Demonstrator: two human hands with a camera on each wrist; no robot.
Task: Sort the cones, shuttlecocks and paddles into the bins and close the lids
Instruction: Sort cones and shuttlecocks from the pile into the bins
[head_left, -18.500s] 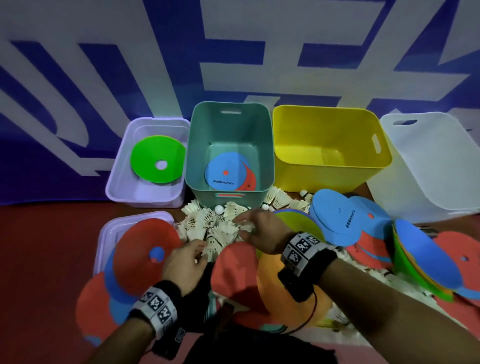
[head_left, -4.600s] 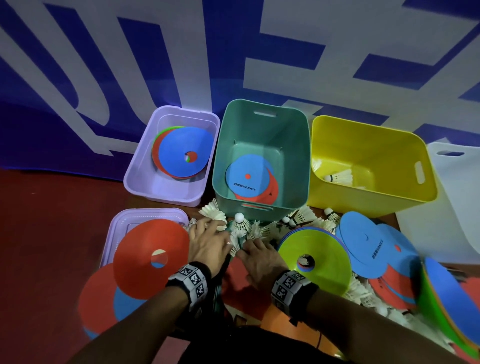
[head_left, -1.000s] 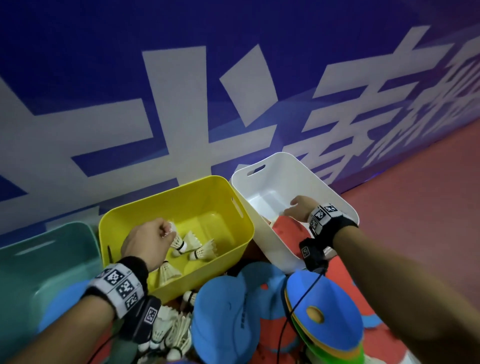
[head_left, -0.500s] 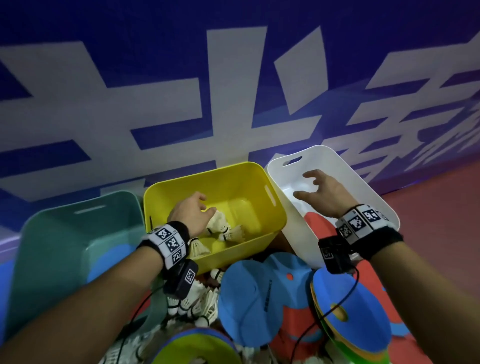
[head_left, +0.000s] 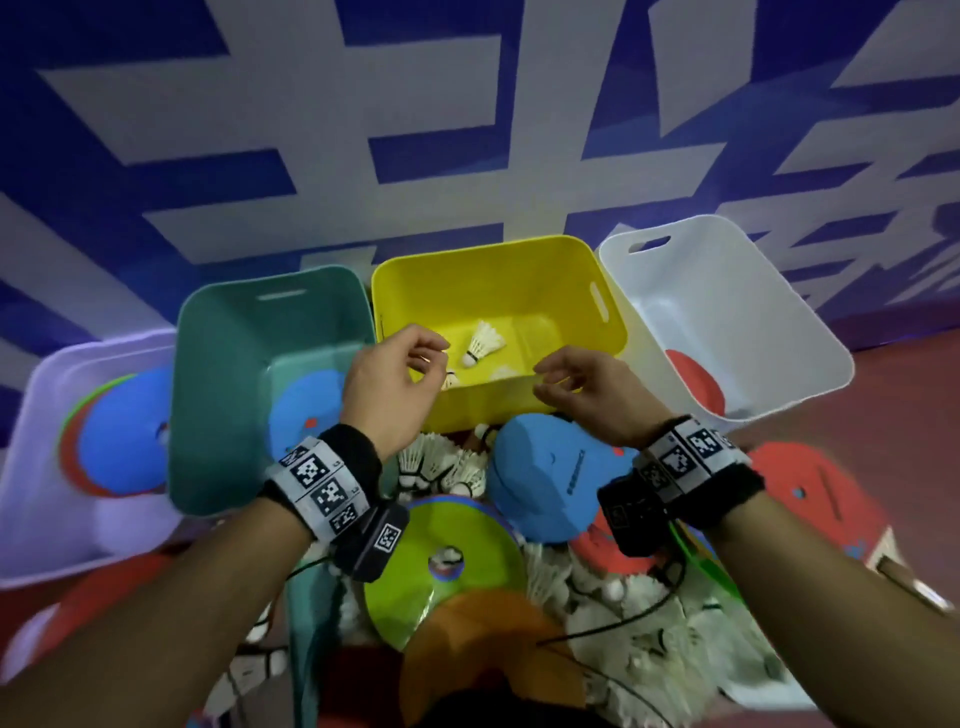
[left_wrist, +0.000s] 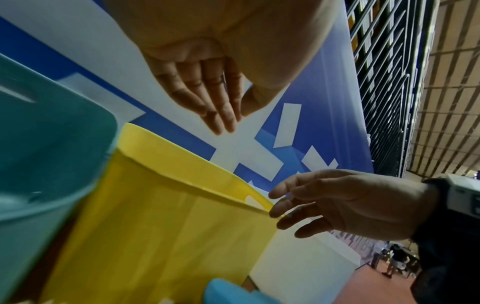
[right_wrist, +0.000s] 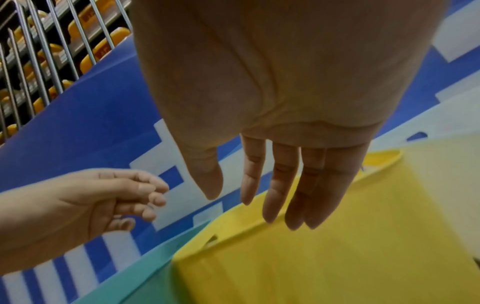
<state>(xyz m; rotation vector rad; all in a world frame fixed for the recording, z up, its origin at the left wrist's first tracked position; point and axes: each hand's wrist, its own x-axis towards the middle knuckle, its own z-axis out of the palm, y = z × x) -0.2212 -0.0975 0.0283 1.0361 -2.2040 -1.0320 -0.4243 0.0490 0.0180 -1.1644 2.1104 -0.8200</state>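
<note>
Red floor (head_left: 909, 364) (bins against a blue-and-white banner wall (head_left: 311, 130)); left hand (head_left: 387, 387) and right hand (head_left: 592, 392) grip released, empty.

Yellow bin (head_left: 566, 260), teal bin (head_left: 218, 395), white shuttlecock (head_left: 480, 343).

Left hand (head_left: 387, 387): bare, forearm unsleeved. Left wristband (head_left: 322, 480), lower centre-left of head view: black cuff overlaid by a pale grey strip printed with square black-and-white coded markers. Small black camera module (head_left: 376, 540) just below it, one coded marker on its face; thin dark cable runs down from it.

Right hand (head_left: 592, 397): bare, forearm unsleeved. Right wristband (head_left: 693, 457), centre-right: same black cuff, grey marker strip. Black module (head_left: 631, 512) beside it, thin dark cable trailing.
</note>
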